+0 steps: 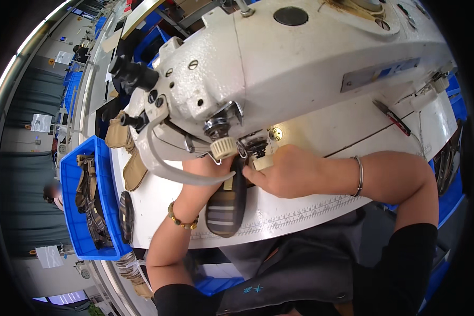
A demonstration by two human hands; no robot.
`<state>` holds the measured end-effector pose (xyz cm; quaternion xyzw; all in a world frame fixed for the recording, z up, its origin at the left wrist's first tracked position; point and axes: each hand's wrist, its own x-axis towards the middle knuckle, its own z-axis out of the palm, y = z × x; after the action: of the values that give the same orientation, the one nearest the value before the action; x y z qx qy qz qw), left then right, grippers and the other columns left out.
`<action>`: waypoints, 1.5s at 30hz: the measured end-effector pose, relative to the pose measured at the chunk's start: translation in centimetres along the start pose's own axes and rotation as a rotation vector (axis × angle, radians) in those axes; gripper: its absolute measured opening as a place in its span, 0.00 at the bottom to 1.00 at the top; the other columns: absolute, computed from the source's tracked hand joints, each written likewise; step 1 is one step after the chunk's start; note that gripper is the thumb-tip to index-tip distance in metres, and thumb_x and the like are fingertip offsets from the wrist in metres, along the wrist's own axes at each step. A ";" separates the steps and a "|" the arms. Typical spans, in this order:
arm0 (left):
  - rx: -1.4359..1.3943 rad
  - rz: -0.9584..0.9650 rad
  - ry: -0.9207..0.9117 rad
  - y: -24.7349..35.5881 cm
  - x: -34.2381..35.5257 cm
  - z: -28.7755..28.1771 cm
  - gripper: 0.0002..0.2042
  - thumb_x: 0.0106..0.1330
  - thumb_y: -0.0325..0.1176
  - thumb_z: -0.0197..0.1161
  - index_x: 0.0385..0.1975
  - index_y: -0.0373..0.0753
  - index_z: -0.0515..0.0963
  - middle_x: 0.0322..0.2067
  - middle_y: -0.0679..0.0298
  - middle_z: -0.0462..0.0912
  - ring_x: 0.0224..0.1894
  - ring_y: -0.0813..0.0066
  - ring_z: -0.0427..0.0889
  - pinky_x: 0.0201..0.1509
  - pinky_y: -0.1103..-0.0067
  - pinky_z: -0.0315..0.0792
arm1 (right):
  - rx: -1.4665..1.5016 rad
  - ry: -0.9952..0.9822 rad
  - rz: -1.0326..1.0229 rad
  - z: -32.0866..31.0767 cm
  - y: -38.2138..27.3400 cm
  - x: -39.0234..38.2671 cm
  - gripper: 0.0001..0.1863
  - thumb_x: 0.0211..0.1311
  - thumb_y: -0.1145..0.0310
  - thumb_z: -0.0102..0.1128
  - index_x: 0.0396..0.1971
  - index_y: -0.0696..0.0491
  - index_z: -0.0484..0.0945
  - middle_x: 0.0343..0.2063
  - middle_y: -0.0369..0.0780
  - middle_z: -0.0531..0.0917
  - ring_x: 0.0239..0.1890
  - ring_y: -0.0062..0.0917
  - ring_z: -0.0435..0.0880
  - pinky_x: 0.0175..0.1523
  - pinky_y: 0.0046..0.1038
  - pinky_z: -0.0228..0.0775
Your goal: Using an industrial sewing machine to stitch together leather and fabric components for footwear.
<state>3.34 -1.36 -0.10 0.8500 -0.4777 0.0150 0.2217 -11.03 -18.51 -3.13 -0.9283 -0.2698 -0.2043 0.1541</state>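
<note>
a striped shoe upper (224, 209) is held on the white table (310, 210) under the needle, pinched by the right hand (284, 171). the left hand (208, 168) is largely hidden behind the sewing machine (279, 63), so its grip cannot be told. a blue bin (73, 174) of similar pieces is seen at the left.

The sewing machine head (279, 63) overhangs the desk (321, 131), closing off room above the needle area. A curved lever (168, 166) crosses left of it. Bare desk lies open right of the right hand (287, 171); a blue bin (73, 179) borders the left edge.
</note>
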 end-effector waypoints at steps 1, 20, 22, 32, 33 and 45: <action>-0.001 0.002 0.002 -0.4 0.0 0.1 0.12 0.51 0.29 0.70 0.34 0.29 0.82 0.30 0.50 0.85 0.34 0.56 0.84 0.41 0.67 0.76 | -0.003 -0.001 0.000 0.2 -0.1 0.0 0.14 0.53 0.71 0.58 0.39 0.62 0.80 0.16 0.39 0.78 0.16 0.28 0.80 0.19 0.30 0.70; -0.091 0.040 0.030 0.6 0.6 0.4 0.17 0.47 0.31 0.74 0.37 0.32 0.81 0.34 0.56 0.85 0.35 0.60 0.83 0.38 0.71 0.75 | -0.036 0.065 -0.004 1.6 -1.5 0.3 0.13 0.54 0.72 0.57 0.35 0.66 0.80 0.21 0.43 0.79 0.18 0.29 0.81 0.19 0.29 0.72; -0.146 0.039 0.043 0.7 -0.3 0.2 0.15 0.48 0.31 0.74 0.35 0.33 0.82 0.32 0.56 0.85 0.33 0.60 0.83 0.37 0.72 0.74 | -0.035 0.045 0.005 1.4 -1.5 0.2 0.12 0.54 0.71 0.57 0.34 0.65 0.80 0.21 0.43 0.79 0.19 0.29 0.81 0.19 0.29 0.73; 0.166 0.243 -0.170 1.5 -1.3 -1.4 0.11 0.51 0.25 0.69 0.36 0.43 0.87 0.29 0.59 0.82 0.25 0.61 0.81 0.26 0.72 0.74 | 0.008 0.014 -0.034 0.7 -1.3 0.0 0.10 0.52 0.70 0.58 0.31 0.60 0.79 0.23 0.42 0.78 0.20 0.28 0.81 0.21 0.29 0.73; 0.178 0.239 -0.180 1.5 -1.3 -1.4 0.12 0.51 0.24 0.67 0.36 0.43 0.86 0.30 0.59 0.81 0.25 0.60 0.81 0.26 0.71 0.74 | 0.007 0.009 -0.036 0.7 -1.3 0.0 0.10 0.51 0.69 0.58 0.31 0.60 0.79 0.23 0.42 0.78 0.20 0.28 0.81 0.21 0.29 0.73; 0.105 0.181 -0.062 3.0 -1.2 -0.9 0.08 0.52 0.24 0.66 0.32 0.40 0.84 0.31 0.56 0.81 0.27 0.56 0.82 0.29 0.69 0.76 | -0.102 -0.044 0.002 -0.3 -1.1 0.0 0.09 0.53 0.69 0.58 0.30 0.59 0.78 0.19 0.43 0.78 0.15 0.28 0.79 0.17 0.29 0.68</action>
<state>0.39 -1.43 1.50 0.8139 -0.5576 0.0336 0.1597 -11.76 -17.77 -2.68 -0.9394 -0.2617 -0.1973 0.1008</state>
